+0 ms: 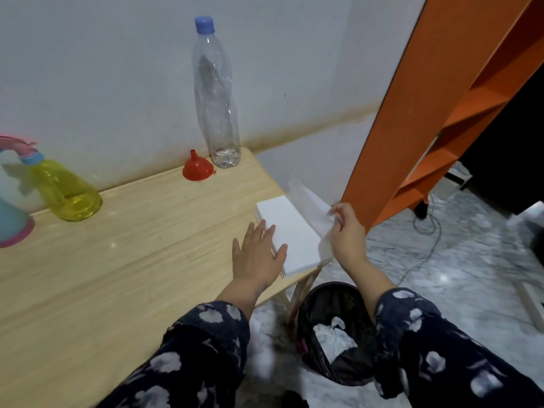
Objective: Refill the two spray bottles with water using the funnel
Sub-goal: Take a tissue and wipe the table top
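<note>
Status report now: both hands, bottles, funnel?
Left hand flat on white tissue stack; right hand pulling one tissue. Red plastic funnel, yellow spray bottle untouched.

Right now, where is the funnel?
In the head view, the red funnel sits upside down at the back of the wooden table, by the wall, just left of the clear water bottle and well right of the yellow spray bottle.
</note>
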